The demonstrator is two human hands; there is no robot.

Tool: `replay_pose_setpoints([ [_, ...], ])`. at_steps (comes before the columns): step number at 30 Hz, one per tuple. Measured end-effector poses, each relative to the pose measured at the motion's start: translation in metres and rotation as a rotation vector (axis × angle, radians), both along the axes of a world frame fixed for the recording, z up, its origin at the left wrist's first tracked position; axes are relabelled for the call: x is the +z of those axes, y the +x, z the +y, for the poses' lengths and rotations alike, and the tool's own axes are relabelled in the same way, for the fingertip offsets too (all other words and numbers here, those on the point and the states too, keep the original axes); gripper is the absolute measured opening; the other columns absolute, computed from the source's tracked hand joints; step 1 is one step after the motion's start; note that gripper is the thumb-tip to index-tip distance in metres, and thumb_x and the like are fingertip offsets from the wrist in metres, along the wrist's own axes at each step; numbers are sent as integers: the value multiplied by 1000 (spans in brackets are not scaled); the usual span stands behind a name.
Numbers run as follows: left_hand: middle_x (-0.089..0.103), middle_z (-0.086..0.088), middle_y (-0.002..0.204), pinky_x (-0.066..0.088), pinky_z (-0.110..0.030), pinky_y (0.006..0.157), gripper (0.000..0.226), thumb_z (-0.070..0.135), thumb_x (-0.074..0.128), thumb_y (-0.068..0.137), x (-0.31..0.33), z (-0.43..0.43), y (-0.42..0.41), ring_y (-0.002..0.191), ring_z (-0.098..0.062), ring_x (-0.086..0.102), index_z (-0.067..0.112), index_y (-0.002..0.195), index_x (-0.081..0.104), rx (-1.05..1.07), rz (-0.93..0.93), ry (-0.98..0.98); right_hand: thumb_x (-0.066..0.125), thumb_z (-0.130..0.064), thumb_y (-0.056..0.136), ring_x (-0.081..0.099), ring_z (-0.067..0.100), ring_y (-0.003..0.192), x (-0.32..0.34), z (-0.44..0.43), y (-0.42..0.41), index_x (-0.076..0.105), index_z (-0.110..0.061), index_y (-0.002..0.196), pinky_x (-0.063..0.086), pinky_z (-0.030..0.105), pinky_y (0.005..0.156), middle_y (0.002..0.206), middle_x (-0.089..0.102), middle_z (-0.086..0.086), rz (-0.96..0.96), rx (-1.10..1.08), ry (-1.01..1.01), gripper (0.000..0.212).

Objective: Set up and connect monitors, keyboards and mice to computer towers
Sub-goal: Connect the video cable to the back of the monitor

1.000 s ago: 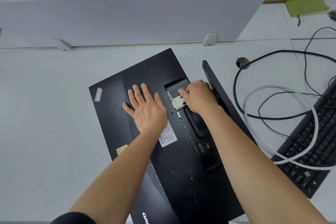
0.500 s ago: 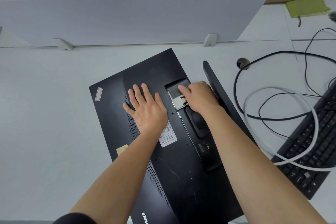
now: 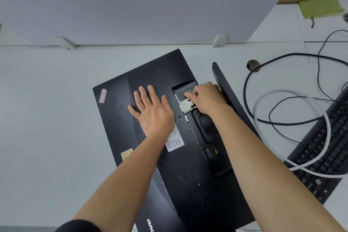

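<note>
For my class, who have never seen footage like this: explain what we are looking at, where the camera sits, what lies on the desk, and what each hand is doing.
The camera is worn on a person's head and looks down at their two bare arms. A black monitor lies face down on a white desk, so you see its back. The left hand presses flat on that back. The right hand works at the metal bracket in the stand recess, with the stand's base on edge beside it. To the right lie a black keyboard, a white cable and black cables. A grey divider stands behind.
</note>
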State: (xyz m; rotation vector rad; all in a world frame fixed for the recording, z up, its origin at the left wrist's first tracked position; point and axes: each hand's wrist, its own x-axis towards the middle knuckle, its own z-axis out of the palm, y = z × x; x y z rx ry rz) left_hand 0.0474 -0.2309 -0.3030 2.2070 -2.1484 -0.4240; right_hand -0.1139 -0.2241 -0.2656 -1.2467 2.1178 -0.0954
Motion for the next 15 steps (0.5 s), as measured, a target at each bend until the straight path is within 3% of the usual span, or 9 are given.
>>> replay_pose_setpoints([
  [3,10,-9,166,4,-60,120,60,43,16,104,1,0,0,153,-28,0,17,158,13,-3,-2,-2,49,-56,98,55,27,102,5,6,-1,69,-10,94,41,31,86,112,47,9,-61,-57,-22,50],
  [6,9,-9,166,4,-60,120,61,43,15,104,2,0,0,153,-29,0,16,158,13,-6,2,3,52,-37,97,55,24,105,1,9,-5,68,-24,90,41,26,84,120,54,5,-110,-29,-49,23],
  [9,9,-9,166,3,-60,120,60,43,16,104,2,0,-1,153,-28,-1,16,158,13,-4,3,5,54,-35,94,55,23,108,1,5,-7,71,-28,85,44,27,82,113,64,2,-110,-14,1,21],
  [11,9,-9,166,4,-60,120,60,43,16,104,2,1,-1,153,-28,0,16,158,14,-5,4,0,54,-41,97,54,26,109,3,0,-7,74,-20,94,46,31,87,113,64,5,-105,4,56,29],
  [15,8,-9,166,3,-59,120,61,44,15,104,2,0,0,153,-28,-1,16,158,13,-4,5,10,48,-53,99,43,34,123,5,-9,-1,71,-23,104,41,44,105,125,51,12,26,85,108,38],
])
